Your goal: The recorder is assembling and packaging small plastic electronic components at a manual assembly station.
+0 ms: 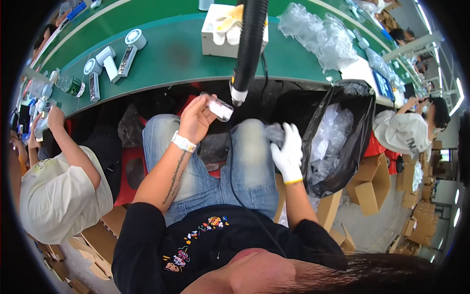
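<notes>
Unwrapping step: left hand [196, 120] pinches small white part [221, 109] under hanging nozzle [239, 95].
Gloved right hand [289, 149] grips plastic wrap [271, 132]; bin bag [338, 142] just right, probably drop wrap there.

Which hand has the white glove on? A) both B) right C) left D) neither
B: the right hand wears a white glove and grips crumpled clear plastic wrap on the knee, while the bare left hand holds up a small white device.
</notes>
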The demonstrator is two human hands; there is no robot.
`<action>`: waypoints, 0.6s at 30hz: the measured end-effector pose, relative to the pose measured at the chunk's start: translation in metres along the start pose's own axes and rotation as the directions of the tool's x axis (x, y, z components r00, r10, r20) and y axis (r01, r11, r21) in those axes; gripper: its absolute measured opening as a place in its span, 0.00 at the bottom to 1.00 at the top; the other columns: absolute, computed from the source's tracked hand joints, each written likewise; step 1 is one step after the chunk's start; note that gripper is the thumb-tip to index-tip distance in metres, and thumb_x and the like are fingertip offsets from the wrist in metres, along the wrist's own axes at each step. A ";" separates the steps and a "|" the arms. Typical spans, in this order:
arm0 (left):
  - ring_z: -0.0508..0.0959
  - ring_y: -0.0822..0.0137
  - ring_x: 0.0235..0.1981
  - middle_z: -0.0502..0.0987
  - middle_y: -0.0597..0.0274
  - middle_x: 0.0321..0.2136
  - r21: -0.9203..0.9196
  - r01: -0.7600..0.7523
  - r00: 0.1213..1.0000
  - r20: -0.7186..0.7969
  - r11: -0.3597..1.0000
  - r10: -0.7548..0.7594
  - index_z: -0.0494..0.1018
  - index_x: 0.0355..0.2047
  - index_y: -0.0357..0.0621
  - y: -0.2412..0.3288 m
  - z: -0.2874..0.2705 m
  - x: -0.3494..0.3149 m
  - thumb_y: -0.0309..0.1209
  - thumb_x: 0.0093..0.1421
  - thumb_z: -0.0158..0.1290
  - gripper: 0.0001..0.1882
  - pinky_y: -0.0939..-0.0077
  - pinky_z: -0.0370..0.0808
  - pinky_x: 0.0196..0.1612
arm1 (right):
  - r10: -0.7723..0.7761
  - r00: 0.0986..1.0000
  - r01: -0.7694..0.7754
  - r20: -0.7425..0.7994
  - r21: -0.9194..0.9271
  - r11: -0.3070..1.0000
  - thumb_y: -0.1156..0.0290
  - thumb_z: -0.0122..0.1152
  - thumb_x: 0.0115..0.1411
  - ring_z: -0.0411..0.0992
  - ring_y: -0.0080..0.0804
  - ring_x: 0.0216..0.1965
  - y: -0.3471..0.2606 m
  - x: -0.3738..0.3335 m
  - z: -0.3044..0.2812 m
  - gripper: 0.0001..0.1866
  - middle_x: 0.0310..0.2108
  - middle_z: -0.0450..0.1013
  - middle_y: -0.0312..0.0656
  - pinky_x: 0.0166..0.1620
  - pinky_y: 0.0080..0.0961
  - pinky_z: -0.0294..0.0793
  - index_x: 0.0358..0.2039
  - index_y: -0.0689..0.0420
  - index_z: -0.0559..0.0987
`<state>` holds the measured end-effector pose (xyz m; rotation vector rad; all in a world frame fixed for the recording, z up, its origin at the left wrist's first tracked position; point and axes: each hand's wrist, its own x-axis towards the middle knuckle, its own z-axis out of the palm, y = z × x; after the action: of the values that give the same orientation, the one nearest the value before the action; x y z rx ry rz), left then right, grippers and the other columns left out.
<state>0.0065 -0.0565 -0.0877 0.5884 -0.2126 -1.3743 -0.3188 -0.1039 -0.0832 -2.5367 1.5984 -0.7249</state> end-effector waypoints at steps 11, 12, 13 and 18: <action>0.81 0.48 0.51 0.80 0.50 0.50 0.711 -0.667 0.663 0.703 -0.224 0.258 0.81 0.39 0.42 0.014 0.054 -0.107 0.24 0.51 0.65 0.13 0.47 0.72 0.59 | -0.191 0.730 -0.669 0.656 0.628 -0.397 0.73 0.67 0.60 0.73 0.35 0.49 -0.125 0.064 0.055 0.35 0.54 0.71 0.45 0.52 0.38 0.77 0.68 0.53 0.66; 0.81 0.48 0.51 0.81 0.50 0.48 0.708 -0.636 0.628 0.706 -0.307 0.327 0.81 0.40 0.41 0.040 0.043 -0.101 0.25 0.50 0.64 0.15 0.44 0.71 0.59 | -0.214 0.768 -0.640 0.603 0.714 -0.286 0.74 0.67 0.60 0.73 0.33 0.47 -0.124 0.071 0.059 0.36 0.53 0.71 0.45 0.51 0.37 0.77 0.68 0.53 0.65; 0.81 0.47 0.51 0.82 0.49 0.46 0.703 -0.599 0.584 0.711 -0.383 0.392 0.81 0.42 0.40 0.075 0.033 -0.083 0.25 0.49 0.64 0.17 0.42 0.71 0.58 | -0.242 0.802 -0.590 0.547 0.789 -0.172 0.76 0.67 0.59 0.72 0.32 0.45 -0.122 0.077 0.060 0.37 0.52 0.71 0.44 0.50 0.35 0.78 0.68 0.52 0.64; 0.81 0.45 0.50 0.78 0.43 0.55 0.635 0.336 0.628 0.399 -0.696 0.668 0.62 0.68 0.38 0.219 0.029 0.042 0.45 0.64 0.59 0.38 0.49 0.74 0.49 | -0.299 0.856 -0.464 0.423 0.882 -0.081 0.83 0.67 0.56 0.72 0.30 0.42 -0.127 0.073 0.053 0.42 0.51 0.69 0.43 0.48 0.31 0.79 0.69 0.53 0.61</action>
<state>0.1891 -0.0876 0.0407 2.3919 -1.2325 0.6498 -0.1641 -0.1192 -0.0675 -1.1295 0.4314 -0.6729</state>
